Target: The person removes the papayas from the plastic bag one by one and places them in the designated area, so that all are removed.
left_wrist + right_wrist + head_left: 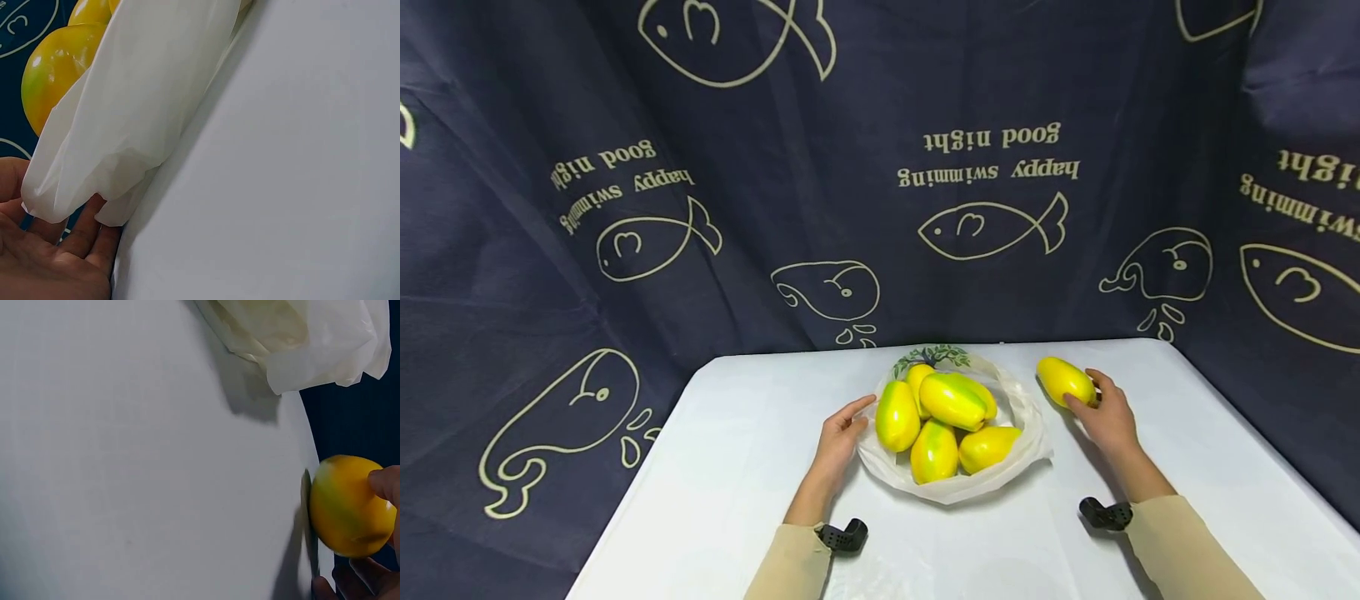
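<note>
A white plastic bag [951, 492] with a green tree print stands wide open on the table, its rim turned outward. Inside lie several yellow papayas [953, 400] with green streaks. My left hand [838, 437] touches the bag's left side, fingers loosely extended under its edge in the left wrist view. To the right of the bag, my right hand [1108, 417] grips a single papaya [1064, 380] by its near end, thumb on one side and fingers on the other. That papaya [350, 506] appears in the right wrist view, with a shadow beside it.
A white-covered table [737, 450] carries everything. Behind and beside it hangs a dark blue curtain [820, 200] with fish and whale drawings. Both wrists wear black camera mounts [844, 536].
</note>
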Tool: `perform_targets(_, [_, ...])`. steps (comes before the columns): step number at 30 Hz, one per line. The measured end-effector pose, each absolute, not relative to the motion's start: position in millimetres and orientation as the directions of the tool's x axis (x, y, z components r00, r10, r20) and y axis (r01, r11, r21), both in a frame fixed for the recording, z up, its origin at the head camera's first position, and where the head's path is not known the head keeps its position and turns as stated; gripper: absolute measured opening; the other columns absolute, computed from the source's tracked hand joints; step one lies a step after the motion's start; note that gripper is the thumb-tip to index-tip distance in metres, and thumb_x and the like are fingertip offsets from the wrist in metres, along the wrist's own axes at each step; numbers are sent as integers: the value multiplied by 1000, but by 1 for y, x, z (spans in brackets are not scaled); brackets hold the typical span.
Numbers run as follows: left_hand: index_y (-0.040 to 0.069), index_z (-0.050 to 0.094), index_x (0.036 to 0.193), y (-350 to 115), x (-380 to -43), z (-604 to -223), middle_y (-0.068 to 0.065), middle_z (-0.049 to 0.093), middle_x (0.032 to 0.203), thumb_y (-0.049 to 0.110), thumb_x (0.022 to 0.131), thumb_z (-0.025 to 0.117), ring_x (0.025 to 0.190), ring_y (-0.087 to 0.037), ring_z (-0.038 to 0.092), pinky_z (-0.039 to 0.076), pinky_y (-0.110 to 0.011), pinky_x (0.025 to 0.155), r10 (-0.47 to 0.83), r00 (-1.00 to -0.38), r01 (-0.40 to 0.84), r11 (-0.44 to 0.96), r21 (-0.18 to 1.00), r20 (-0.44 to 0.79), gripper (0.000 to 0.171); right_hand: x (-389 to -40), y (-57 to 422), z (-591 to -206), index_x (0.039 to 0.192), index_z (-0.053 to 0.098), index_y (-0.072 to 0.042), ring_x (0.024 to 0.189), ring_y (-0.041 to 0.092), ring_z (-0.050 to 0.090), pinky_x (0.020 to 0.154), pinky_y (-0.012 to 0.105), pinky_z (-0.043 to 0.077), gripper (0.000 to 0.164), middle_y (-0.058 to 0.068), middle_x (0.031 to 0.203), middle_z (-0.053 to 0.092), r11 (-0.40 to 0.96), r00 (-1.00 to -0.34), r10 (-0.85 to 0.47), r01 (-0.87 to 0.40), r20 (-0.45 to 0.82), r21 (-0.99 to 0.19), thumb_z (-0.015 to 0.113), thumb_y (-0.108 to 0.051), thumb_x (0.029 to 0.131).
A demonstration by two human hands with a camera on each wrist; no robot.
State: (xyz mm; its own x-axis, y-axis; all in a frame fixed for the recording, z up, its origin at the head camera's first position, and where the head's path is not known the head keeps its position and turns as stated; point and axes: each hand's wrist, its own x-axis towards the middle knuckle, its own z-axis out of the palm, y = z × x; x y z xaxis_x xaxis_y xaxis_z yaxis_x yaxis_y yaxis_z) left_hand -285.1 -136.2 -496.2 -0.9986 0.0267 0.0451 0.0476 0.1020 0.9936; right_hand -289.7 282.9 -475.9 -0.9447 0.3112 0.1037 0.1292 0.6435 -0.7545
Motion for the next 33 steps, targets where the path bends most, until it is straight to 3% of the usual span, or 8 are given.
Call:
perform_targets(7, [19, 66, 133, -137, -286, -495, -4, 52, 152, 7, 98, 52, 152, -30, 29, 16, -53, 127, 11, -999, 42, 103, 994, 42, 39, -295, 280, -478, 151, 30, 4, 130, 52, 44, 111, 61, 41, 69, 37, 143, 39, 651, -949, 300, 127, 100, -749, 61, -24, 95])
perform_targets(21, [15, 64, 134, -135, -286, -498, -8, 50, 153, 7, 98, 51, 153, -30, 26, 13, -53, 128, 34, -997, 70, 93, 993, 68, 40, -292, 284, -483, 149, 37, 2, 132, 48, 44, 111, 59, 41, 64, 32, 143, 44, 633, -895, 419, 167, 154, -756, 62, -21, 94])
perform_targets(33, [17, 65, 133, -136, -286, -497, -5, 50, 153, 9, 98, 52, 153, -29, 27, 15, -53, 128, 24, -998, 55, 92, 994, 53, 39, -290, 283, -486, 150, 31, 4, 132, 49, 40, 112, 62, 38, 69, 34, 142, 39, 636, -893, 419, 163, 161, -754, 64, -20, 95])
